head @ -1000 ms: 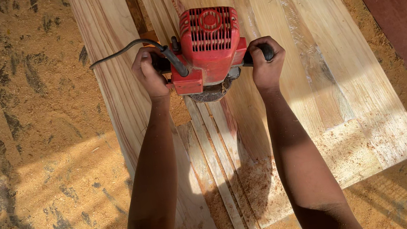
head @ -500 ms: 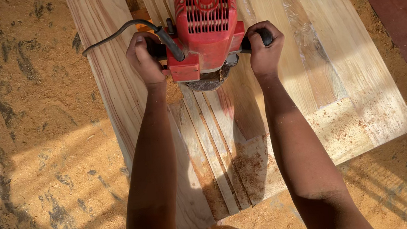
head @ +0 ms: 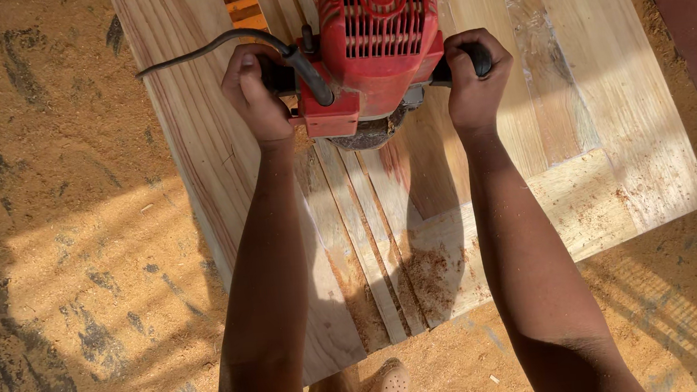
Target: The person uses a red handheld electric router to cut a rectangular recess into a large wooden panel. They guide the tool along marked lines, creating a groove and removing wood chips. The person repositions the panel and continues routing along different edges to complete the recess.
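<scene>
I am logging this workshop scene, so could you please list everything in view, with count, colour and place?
red electric router with black side handles: one, red, on the panel, top centre
black power cord: one, black, running left from the router
pale wooden door panel with routed grooves: one, light wood, centre
sawdust-covered ground: tan, all around
beige perforated clog: one, bottom centre
left hand: on the left handle
right hand: on the right handle
</scene>
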